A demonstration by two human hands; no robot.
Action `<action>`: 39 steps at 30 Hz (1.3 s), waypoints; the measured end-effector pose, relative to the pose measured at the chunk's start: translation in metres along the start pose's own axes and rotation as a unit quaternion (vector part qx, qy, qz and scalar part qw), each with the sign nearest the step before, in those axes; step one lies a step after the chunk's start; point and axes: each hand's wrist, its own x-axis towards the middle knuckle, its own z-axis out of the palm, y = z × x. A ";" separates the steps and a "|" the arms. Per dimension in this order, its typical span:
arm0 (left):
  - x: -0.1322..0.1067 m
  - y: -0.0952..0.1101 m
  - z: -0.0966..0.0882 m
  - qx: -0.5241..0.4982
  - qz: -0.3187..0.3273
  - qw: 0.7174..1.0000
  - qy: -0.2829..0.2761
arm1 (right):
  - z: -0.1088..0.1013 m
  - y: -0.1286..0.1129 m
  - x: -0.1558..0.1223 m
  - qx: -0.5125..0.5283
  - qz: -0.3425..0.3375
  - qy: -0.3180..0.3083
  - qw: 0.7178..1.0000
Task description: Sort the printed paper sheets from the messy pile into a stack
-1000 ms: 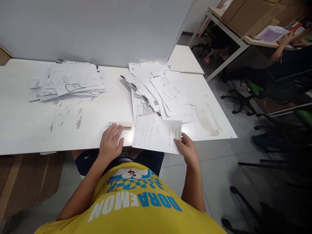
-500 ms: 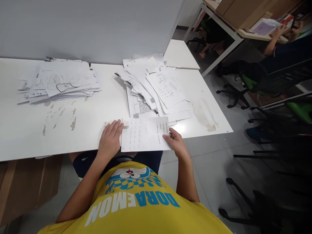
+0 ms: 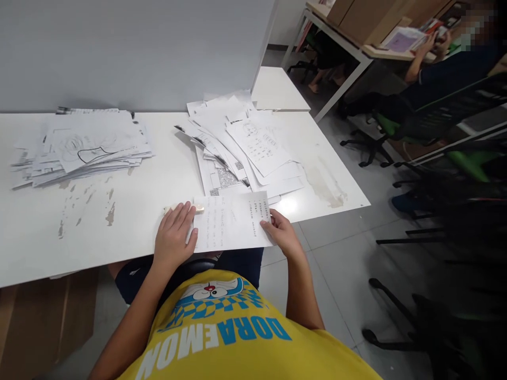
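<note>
A sheet of paper with faint printed lines lies at the table's front edge, its lower edge jutting over. My right hand pinches its right edge between thumb and fingers. Flat beside the sheet's left edge rests my left hand, fingers stretched out and thumb spread at the paper's margin. Under those fingers is a small cream-coloured strip, mostly covered; its kind is not clear. Just beyond the sheet lies a loose fanned pile of papers, some with dark smudged edges.
On the left of the white table sits another stack of papers, a scribbled sheet on top. A grey partition stands behind. Rightward are office chairs, a desk with cardboard boxes and a seated person.
The camera view has shifted, so the table and piles appear slightly farther left. My left thumb now shows spread out at the sheet's edge. My right hand keeps its pinch on the sheet.
</note>
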 end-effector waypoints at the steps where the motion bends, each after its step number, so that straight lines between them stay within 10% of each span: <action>1: 0.000 0.000 0.000 -0.004 0.002 1.000 0.000 | -0.003 -0.001 -0.001 -0.002 -0.002 0.002 1.000; 9: -0.005 -0.002 -0.016 -0.127 -0.082 0.987 0.058 | -0.048 -0.006 -0.009 0.062 -0.078 0.090 0.991; 13: 0.003 -0.005 -0.034 -0.394 -0.237 0.888 -0.006 | -0.010 -0.019 -0.006 0.065 -0.116 0.064 0.989; 17: 0.021 -0.028 -0.042 -0.381 -0.368 0.848 -0.024 | 0.052 -0.035 0.004 0.047 -0.161 0.016 0.986; 22: 0.061 -0.119 -0.061 -0.211 -0.432 0.870 0.111 | 0.082 -0.054 0.037 -0.062 -0.186 0.051 0.979; 27: 0.114 -0.238 -0.088 -0.092 -0.454 0.870 0.168 | 0.060 -0.051 0.106 -0.222 -0.283 0.239 0.902; 30: 0.134 -0.274 -0.102 -0.051 -0.458 0.872 0.163 | 0.053 -0.035 0.132 -0.249 -0.281 0.282 0.883; 34: 0.135 -0.262 -0.100 0.011 -0.427 0.890 0.157 | 0.055 -0.019 0.129 -0.249 -0.251 0.342 0.871; 39: 0.116 -0.184 -0.034 0.055 -0.334 0.932 0.129 | 0.046 -0.026 0.112 -0.212 -0.215 0.377 0.876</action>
